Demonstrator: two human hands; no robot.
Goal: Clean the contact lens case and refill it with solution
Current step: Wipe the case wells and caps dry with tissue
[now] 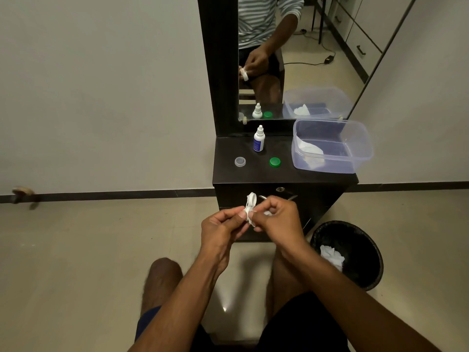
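Starting at the left, our left hand (223,226) is curled around the white lens case (250,208), thumb and fingers pinching its lower half so the upper well stands up edge-on in front of the dark cabinet. Just to its right, our right hand (278,217) has its fingers bunched onto a bit of white tissue (267,213) and is working against the case; how much of the tissue sits inside the well is hidden by the fingers. So the case is in the air between both hands, not on the counter (286,174).

We judge this to be the wiping step. To do it well, we should keep the left grip firm on the rim, not over the well, twist the tissue right round the inside wall, then turn the case and repeat on the other well, leaving no lint.

On the counter beyond, from left to right, sit the clear cap (240,161), the solution bottle (259,138), the green cap (274,162) and a plastic tub (355,138) with another tissue in it. The 2 caps lie well apart. At the far right, on the floor, a black bin (365,240) holds a crumpled tissue.
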